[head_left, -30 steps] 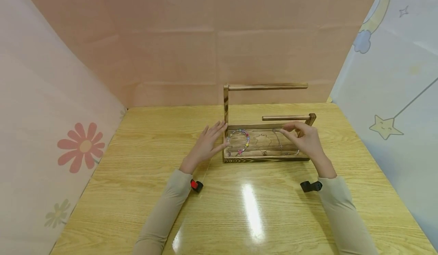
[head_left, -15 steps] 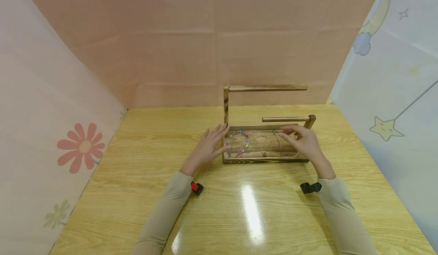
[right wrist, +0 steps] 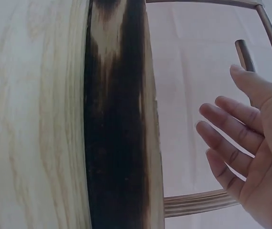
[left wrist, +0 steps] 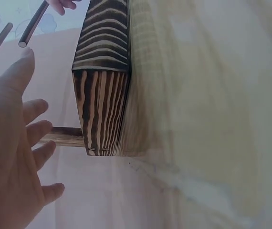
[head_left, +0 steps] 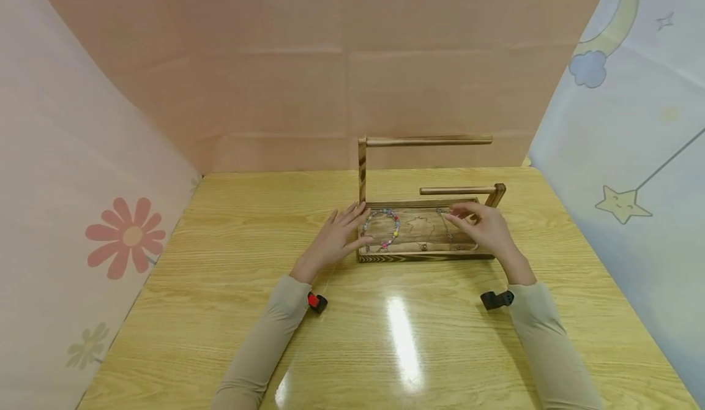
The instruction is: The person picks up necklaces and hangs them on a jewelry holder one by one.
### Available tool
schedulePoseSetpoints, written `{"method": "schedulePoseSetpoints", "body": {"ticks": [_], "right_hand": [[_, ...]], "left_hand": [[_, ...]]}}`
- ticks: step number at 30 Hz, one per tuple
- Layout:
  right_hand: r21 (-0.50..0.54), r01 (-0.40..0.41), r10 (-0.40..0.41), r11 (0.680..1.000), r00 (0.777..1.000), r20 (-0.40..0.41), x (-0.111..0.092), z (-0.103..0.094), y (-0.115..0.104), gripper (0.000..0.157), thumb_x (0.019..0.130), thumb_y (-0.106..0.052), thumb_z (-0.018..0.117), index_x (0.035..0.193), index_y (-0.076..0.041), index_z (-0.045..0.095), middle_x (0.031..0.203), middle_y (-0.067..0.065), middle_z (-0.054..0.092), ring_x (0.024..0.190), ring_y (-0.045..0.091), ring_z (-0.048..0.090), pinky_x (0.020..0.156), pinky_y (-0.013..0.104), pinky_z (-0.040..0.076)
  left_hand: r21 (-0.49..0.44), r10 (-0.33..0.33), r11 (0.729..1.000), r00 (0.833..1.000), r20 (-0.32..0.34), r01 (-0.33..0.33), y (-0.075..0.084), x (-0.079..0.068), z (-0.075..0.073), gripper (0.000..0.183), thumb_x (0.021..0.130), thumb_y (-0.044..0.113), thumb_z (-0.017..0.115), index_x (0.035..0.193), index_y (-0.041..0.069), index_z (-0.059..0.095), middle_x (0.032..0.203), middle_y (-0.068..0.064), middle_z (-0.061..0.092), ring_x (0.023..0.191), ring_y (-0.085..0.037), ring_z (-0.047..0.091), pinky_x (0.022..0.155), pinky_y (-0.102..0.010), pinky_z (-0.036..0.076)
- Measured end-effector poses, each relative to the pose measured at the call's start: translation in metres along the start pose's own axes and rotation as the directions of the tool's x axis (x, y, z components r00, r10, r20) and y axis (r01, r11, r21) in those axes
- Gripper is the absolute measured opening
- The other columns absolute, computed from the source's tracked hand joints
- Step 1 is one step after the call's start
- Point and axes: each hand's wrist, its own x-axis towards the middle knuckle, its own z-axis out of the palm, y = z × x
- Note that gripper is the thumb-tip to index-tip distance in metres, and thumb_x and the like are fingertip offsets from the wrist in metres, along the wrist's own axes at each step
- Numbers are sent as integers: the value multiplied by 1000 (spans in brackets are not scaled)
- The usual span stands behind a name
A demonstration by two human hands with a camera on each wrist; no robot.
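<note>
Bracelet (head_left: 396,234) of many-coloured beads lies in a loop inside the wooden tray (head_left: 424,257), toward its left end. In the tray's middle we see a thin chain (head_left: 421,217) laid in a wavy outline, with a small charm (head_left: 423,246) near the front wall, and farther right another chain (head_left: 449,236) running from back to front.

Of our two hands, the left hand (head_left: 329,242) is spread beside the tray's left end, its thumb over the rim; whether its fingertips touch the left post (head_left: 362,171) we cannot tell. Our right hand (head_left: 489,229) reaches over the right end with its fingers loosely bent — the right wrist view shows a gap between thumb and forefinger, and we see nothing pinched there. Its fingertips are just beside the top of the right-hand chain; contact is unclear to us.

An upper bar (head_left: 429,141) extends from the left post, and a lower bar (head_left: 457,190) stands above the tray's right side. The tray rests on the wood-grained surface (head_left: 237,336).
</note>
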Motion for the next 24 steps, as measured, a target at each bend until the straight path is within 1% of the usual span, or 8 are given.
{"method": "schedulePoseSetpoints", "body": {"ticks": [2, 5, 9, 13, 19, 24], "right_hand": [[-5, -2, 2, 1000, 1000, 10, 0, 1, 1, 30, 86, -27, 67, 107, -5, 69, 92, 11, 71, 77, 24, 64, 65, 35, 51], [-5, -4, 4, 1000, 1000, 19, 0, 3, 4, 30, 89, -28, 64, 107, -5, 68, 95, 11, 70, 76, 23, 64, 64, 30, 50], [1, -18, 18, 1000, 999, 34, 0, 6, 7, 29, 91, -27, 60, 107, -3, 68, 99, 14, 69, 75, 26, 64, 64, 35, 53], [9, -46, 45, 999, 997, 57, 0, 10, 10, 27, 91, -25, 60, 107, -4, 68, 101, 15, 68, 80, 27, 63, 66, 42, 53], [5, -53, 53, 999, 996, 72, -1, 17, 15, 26, 92, -24, 58, 106, -4, 69, 100, 15, 68, 81, 27, 63, 64, 38, 53], [6, -56, 56, 998, 995, 78, -1, 22, 19, 26, 92, -23, 59, 104, -3, 68, 103, 16, 66, 78, 27, 63, 64, 42, 53]], "left_hand": [[7, -2, 1000, 1000, 14, 2, 0, 0, 2, 69, 94, 55, 40, 149, 20, 20, 156, 2, 10, 144, -17, 6, 113, -53, 6], [19, -13, 1000, 999, 52, 12, 1, 0, 3, 68, 94, 54, 39, 150, 22, 16, 157, 0, 8, 144, -20, 6, 112, -56, 7], [15, -26, 1000, 996, 87, 25, 3, -1, 2, 68, 95, 53, 40, 150, 23, 13, 157, 0, 7, 144, -21, 7, 112, -57, 7], [-12, -23, 1000, 994, 103, 24, 3, -2, 4, 69, 94, 52, 42, 150, 19, 18, 157, -2, 10, 144, -22, 7, 111, -58, 7], [-33, -20, 999, 989, 149, 25, 3, -2, 7, 70, 94, 51, 43, 150, 17, 18, 157, -5, 10, 144, -24, 7, 110, -60, 7], [-29, -22, 999, 987, 161, 27, 2, -1, 8, 71, 94, 49, 45, 150, 16, 18, 156, -6, 11, 144, -25, 7, 110, -60, 7]]}}
